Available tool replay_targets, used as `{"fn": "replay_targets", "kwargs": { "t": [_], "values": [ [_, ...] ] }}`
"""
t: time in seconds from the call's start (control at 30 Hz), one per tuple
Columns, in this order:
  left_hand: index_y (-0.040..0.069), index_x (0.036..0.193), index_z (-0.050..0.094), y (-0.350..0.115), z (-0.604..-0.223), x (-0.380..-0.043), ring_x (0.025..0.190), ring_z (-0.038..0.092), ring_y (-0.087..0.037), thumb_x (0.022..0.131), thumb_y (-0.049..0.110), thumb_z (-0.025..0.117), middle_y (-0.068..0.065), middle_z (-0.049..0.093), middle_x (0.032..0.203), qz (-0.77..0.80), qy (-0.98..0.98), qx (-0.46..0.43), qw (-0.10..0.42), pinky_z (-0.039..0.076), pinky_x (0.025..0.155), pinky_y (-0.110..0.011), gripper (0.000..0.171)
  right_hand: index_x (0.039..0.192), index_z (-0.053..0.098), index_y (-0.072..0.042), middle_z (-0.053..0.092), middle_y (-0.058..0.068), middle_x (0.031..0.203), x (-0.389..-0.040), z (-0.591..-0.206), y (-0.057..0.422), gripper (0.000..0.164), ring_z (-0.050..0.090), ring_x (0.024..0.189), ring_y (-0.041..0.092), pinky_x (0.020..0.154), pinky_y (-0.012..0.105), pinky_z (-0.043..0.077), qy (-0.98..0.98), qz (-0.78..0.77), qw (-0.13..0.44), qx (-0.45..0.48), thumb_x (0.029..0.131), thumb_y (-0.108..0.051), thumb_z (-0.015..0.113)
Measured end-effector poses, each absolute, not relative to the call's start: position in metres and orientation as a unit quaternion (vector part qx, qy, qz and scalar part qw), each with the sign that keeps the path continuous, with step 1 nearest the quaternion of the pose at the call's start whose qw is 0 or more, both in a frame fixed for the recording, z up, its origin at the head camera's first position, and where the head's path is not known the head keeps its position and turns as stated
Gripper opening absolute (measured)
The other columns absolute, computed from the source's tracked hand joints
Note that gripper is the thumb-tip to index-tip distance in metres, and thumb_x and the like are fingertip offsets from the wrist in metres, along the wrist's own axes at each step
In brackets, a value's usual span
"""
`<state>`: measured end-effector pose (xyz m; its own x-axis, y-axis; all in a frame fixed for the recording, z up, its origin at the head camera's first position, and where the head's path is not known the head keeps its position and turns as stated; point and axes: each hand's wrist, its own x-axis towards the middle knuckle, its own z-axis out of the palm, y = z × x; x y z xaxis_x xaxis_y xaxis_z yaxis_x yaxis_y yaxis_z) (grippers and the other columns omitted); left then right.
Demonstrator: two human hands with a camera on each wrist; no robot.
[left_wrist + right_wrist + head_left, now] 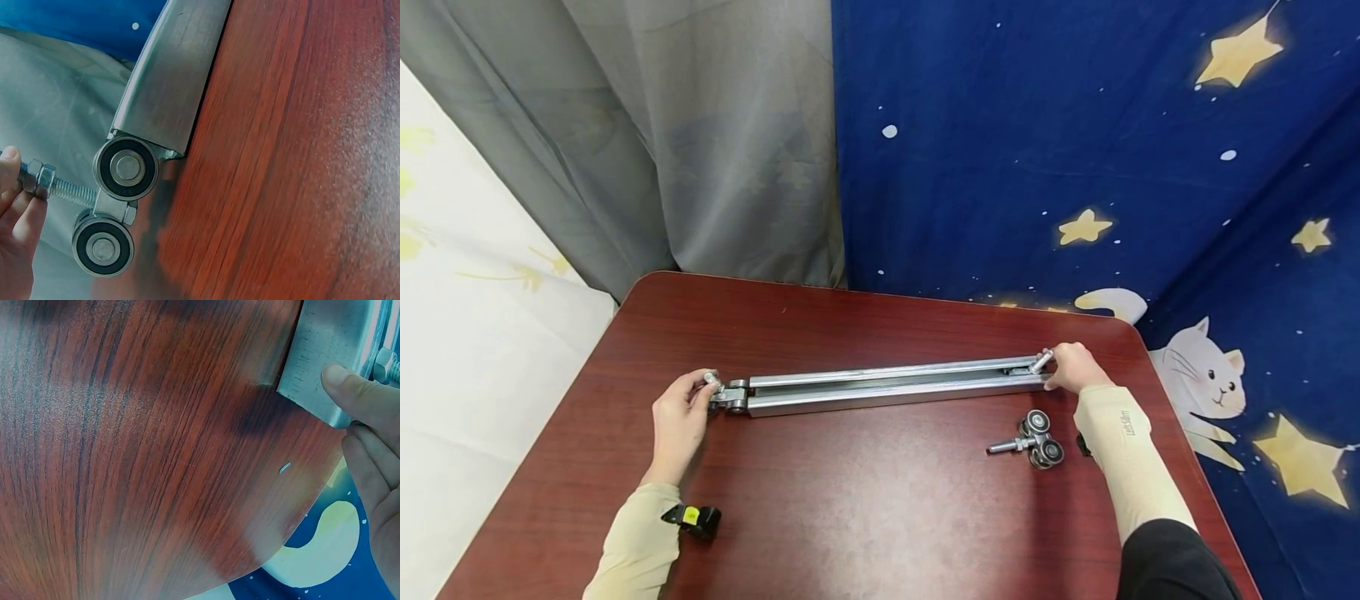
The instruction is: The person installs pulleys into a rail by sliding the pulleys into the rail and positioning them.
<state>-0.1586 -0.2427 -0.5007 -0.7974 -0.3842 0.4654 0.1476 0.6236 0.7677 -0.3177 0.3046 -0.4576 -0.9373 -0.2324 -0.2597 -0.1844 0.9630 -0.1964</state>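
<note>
A long metal channel track (880, 398) lies across the table with its slot facing up. At its left end, a roller trolley (733, 397) has one pair of wheels (127, 167) right at the track's opening and the other pair outside. My left hand (679, 418) pinches the nut end of this trolley's threaded bolt (74, 190) between thumb and fingers. My right hand (1075, 368) grips the track's right end, the thumb on its side wall (325, 369). Near that end, another bolt (1041, 362) with a nut sticks up out of the slot.
A second roller trolley (1036, 440) lies loose on the table in front of the track's right part, its bolt pointing left. The reddish-brown table (865, 500) has rounded back corners. Grey and blue star-patterned curtains (970, 167) hang behind it.
</note>
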Motion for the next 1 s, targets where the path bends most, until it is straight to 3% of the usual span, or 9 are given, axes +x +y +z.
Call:
{"fn": "replay_targets", "kwargs": {
  "t": [0.57, 1.0],
  "values": [
    [-0.009, 0.093, 0.064, -0.226, -0.506, -0.169, 0.079, 0.048, 0.015, 0.077, -0.009, 0.065, -0.021, 0.065, 0.088, -0.456, -0.835, 0.032, 0.306, 0.037, 0.070, 0.002, 0.016, 0.090, 0.066, 0.006, 0.064, 0.014, 0.078, -0.319, -0.461, 0.310, 0.039, 0.056, 0.072, 0.025, 0.070, 0.044, 0.047, 0.982, -0.080, 0.131, -0.110, 0.059, -0.010, 0.082],
    [-0.007, 0.092, 0.064, -0.215, -0.506, -0.173, 0.081, 0.049, 0.013, 0.077, -0.009, 0.065, -0.020, 0.065, 0.089, -0.476, -0.830, 0.019, 0.291, 0.040, 0.071, 0.000, 0.016, 0.090, 0.066, 0.007, 0.063, 0.013, 0.077, -0.319, -0.458, 0.305, 0.037, 0.056, 0.069, 0.023, 0.067, 0.041, 0.047, 0.980, -0.085, 0.146, -0.103, 0.061, -0.010, 0.082]
  ]
}}
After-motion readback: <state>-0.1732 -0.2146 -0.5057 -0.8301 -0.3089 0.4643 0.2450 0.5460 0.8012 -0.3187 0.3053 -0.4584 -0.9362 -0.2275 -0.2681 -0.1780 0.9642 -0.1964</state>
